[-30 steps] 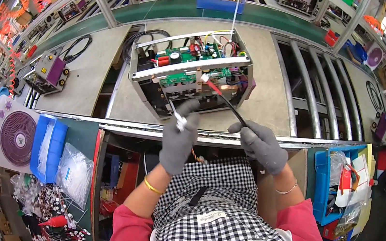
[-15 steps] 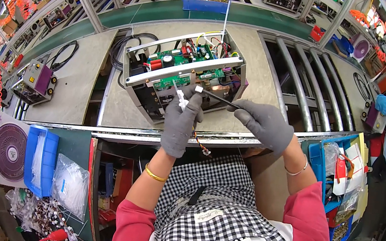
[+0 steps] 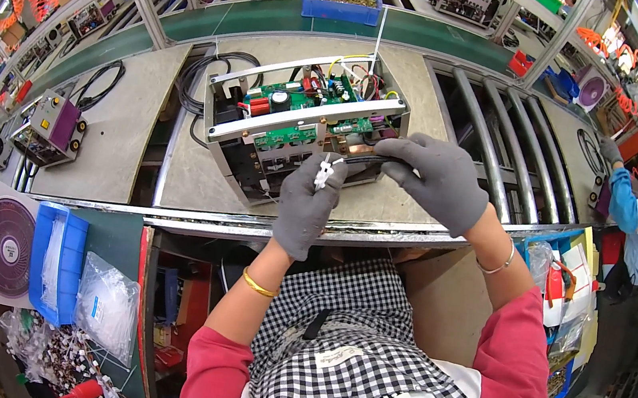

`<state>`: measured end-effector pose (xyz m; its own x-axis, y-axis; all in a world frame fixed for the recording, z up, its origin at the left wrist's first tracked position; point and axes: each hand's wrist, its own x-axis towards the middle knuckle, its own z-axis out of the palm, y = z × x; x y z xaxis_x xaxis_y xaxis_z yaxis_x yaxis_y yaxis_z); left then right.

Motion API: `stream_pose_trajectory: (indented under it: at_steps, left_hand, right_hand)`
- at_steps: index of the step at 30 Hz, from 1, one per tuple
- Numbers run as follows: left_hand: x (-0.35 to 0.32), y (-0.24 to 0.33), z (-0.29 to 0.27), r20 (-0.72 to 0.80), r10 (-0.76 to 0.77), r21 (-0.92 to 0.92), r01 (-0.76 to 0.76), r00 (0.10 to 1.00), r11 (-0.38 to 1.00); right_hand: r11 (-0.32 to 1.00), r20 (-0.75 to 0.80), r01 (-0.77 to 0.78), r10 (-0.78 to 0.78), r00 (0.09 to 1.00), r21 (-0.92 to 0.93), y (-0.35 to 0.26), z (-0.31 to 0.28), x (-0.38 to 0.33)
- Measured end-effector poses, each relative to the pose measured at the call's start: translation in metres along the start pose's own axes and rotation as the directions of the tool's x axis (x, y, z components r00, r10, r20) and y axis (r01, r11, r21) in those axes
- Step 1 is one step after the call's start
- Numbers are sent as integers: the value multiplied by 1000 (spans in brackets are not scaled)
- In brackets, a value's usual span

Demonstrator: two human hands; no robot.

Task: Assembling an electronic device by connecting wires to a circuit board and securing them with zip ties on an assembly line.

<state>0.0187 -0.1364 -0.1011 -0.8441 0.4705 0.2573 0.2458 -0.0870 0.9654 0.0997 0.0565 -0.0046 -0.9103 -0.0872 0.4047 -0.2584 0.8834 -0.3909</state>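
Note:
In front of me stands an open machine chassis (image 3: 312,101) with green circuit boards (image 3: 295,138) and a metal crossbar. My left hand (image 3: 306,205), in a grey glove, is closed on small white plastic pieces (image 3: 326,171) at its fingertips, too small to name exactly. From there a black cable (image 3: 364,159) runs to my right hand (image 3: 438,178), also gloved, whose thumb and fingers pinch it. Both hands are at the near side of the chassis, over the bench edge. The cable's far end is hidden in the right hand.
Metal rollers (image 3: 496,142) lie to the right of the bench board. A blue tray (image 3: 56,265), a bag of white ties (image 3: 107,308) and a fan panel (image 3: 3,238) are at the left. Another finished-looking unit (image 3: 50,130) stands farther left. A co-worker's blue sleeve (image 3: 626,203) shows at right.
My right hand has shifted slightly up and left, closer to the left hand. The white pieces have turned in my left fingers. Coloured wires that hung below the left hand are out of sight.

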Motion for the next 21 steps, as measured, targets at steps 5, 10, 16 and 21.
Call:
stream_pose_trajectory:
  at_steps: [5, 10, 16, 21]
  left_hand:
    - [5, -8, 14, 8, -130, -200, 129, 992, 971]
    - [13, -6, 24, 234, 141, 809, -273, 962, 521]
    - [30, -19, 21, 236, 32, 894, -230, 971, 385]
    - [31, -37, 19, 235, 203, 855, -301, 951, 422]
  right_hand:
    - [948, -173, 207, -251, 952, -241, 7, 2, 25]
    - [933, -133, 168, -219, 966, -319, 7, 4, 44]
    - [897, -69, 164, -209, 975, -411, -3, 8, 54]
    - [844, -2, 179, -209, 978, -506, -9, 7, 57]
